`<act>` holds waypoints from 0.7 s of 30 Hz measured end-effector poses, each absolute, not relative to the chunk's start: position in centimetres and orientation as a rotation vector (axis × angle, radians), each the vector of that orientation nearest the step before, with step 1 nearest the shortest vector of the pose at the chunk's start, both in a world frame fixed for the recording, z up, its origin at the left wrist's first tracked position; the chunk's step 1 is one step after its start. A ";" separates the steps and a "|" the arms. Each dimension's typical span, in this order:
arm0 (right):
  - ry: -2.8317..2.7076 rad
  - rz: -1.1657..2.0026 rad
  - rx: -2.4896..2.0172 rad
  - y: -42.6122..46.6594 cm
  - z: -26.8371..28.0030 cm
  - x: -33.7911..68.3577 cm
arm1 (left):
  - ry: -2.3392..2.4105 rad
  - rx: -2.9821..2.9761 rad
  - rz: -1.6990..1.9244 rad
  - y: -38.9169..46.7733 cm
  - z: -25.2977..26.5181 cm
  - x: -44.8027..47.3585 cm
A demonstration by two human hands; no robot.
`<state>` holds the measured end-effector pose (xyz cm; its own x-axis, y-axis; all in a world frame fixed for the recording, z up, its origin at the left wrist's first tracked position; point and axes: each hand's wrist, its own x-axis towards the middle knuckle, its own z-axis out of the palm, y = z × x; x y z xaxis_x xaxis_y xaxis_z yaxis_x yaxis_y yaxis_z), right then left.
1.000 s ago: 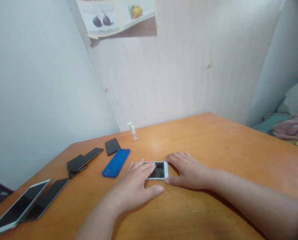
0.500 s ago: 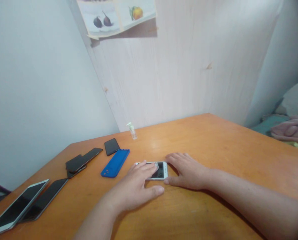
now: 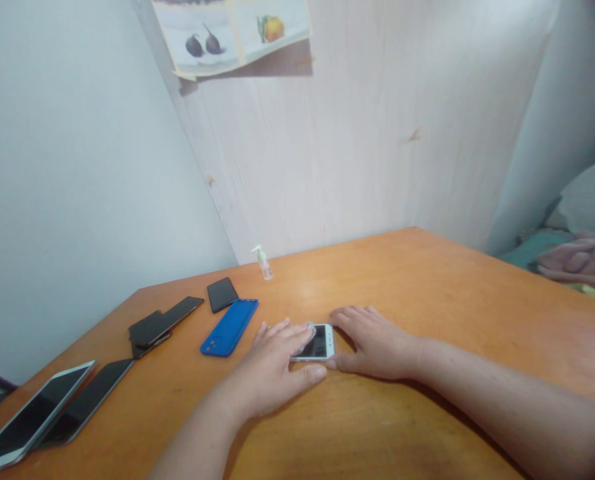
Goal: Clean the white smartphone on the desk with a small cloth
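Note:
A white smartphone lies flat on the table with its dark screen facing up. My left hand reaches over its left part, fingers spread flat and thumb out to the side. Beneath those fingertips is a small, crumpled, whitish see-through piece; its material is hard to make out. Around the phone's right end, my right hand has its thumb at the near corner and its fingers at the far corner, holding that end. The left part of the phone is hidden under my left hand.
A blue phone case and a dark phone lie left of my hands. Farther left are several dark phones and a white tablet. A clear pump bottle stands at the back of the wooden table.
My left hand has shifted slightly over the phone, its fingers a little more raised and spread, with the see-through piece moving along under them. My right hand stays in place.

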<state>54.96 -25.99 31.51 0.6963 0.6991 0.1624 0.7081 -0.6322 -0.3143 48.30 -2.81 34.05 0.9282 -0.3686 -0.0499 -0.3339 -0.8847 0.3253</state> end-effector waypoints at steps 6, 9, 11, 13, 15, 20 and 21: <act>-1.097 -0.031 -2.552 -26.0 31.4 55.1 | -0.432 2.806 -0.117 -3.2 33.3 48.7; -1.097 -0.043 -2.555 -26.0 31.3 55.0 | -0.573 2.733 -0.182 -3.9 33.9 48.3; -1.100 -0.046 -2.554 -26.0 31.2 55.0 | -0.630 2.701 -0.198 -4.0 34.2 48.2; -1.099 -0.054 -2.550 -26.0 31.2 55.0 | -0.597 2.719 -0.178 -3.8 34.2 48.4; -1.099 -0.063 -2.548 -26.0 31.1 55.0 | -0.514 2.765 -0.139 -3.6 33.8 48.7; -1.105 -0.049 -2.547 -26.0 31.2 55.0 | -0.510 2.798 -0.140 -3.9 33.0 49.0; -1.107 -0.047 -2.546 -26.0 31.3 55.0 | -0.538 2.790 -0.148 -4.1 33.1 48.9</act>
<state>55.00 -25.98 31.25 0.6919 0.7012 0.1722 0.7133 -0.6267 -0.3138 48.88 -4.14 33.11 0.9248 -0.3779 -0.0446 -0.3475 -0.8864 0.3057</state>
